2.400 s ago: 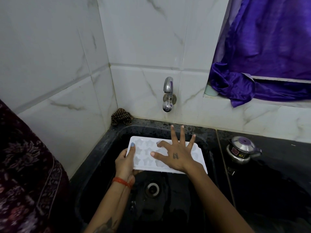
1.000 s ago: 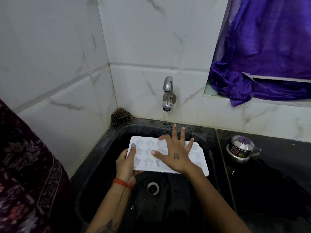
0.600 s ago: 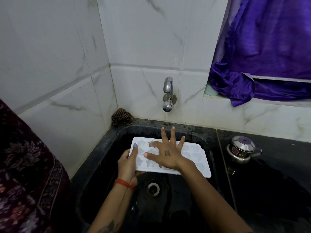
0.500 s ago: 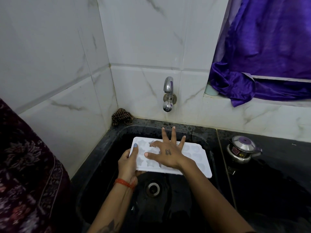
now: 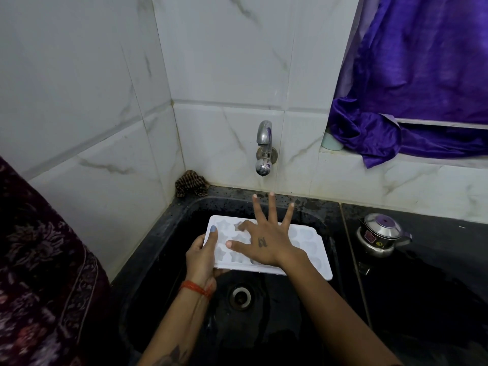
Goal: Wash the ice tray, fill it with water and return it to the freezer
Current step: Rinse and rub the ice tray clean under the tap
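There is 1 white ice tray (image 5: 311, 249) at the centre of the frame, held over 1 black sink (image 5: 169, 249) below 1 tap (image 5: 264, 149). 2 hands work it. The left hand (image 5: 202, 256) grips the tray's left edge, thumb on top and fingers curled beneath. The right hand (image 5: 264, 241) lies flat across the tray's moulds, fingers spread wide and straight, the longest tips reaching past its far edge. 1 steel kettle (image 5: 380, 237) stands on the bench at right.

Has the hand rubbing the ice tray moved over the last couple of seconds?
Yes. The right hand has slid leftward across the ice tray, from right of the tap to roughly under it.
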Tool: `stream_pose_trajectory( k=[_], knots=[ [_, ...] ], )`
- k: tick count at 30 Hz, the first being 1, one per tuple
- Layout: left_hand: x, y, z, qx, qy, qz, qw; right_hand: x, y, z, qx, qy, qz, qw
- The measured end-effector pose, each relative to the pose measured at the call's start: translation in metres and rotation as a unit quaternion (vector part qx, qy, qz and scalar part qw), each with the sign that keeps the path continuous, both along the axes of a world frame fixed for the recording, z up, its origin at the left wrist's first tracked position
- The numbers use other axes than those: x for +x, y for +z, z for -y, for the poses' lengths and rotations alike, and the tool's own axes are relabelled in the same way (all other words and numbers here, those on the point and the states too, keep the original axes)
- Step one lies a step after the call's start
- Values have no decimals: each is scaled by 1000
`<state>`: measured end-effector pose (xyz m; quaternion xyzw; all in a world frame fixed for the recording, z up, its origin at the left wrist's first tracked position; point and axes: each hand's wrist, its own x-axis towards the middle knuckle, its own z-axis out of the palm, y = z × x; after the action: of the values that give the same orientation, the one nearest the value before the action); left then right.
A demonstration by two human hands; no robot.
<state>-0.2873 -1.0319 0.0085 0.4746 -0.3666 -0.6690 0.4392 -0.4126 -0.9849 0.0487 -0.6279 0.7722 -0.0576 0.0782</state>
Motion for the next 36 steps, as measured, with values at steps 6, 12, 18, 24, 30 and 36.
stream_pose_trajectory(
  k=[6, 12, 18, 24, 30, 36],
  knots=[
    [-1, -1, -3, -3, -7, 6, 1000, 0, 3, 3, 49, -28, 121, 991],
    [0, -3, -3, 2, -14, 5, 1000, -4, 0, 2, 17, -15, 40, 999],
    [-2, -1, 0, 5, -9, 1, 1000, 3, -3, 4, -43, -4, 99, 994],
    [-2, 0, 0, 4, -11, -10, 1000, 9, -1, 11, -31, 29, 56, 997],
    [-3, 0, -2, -9, -18, -3, 1000, 14, 3, 22, -1, 36, 68, 997],
    [-2, 1, -2, -2, -13, -3, 1000, 8, 9, 24, 29, 26, 54, 998]
  ],
)
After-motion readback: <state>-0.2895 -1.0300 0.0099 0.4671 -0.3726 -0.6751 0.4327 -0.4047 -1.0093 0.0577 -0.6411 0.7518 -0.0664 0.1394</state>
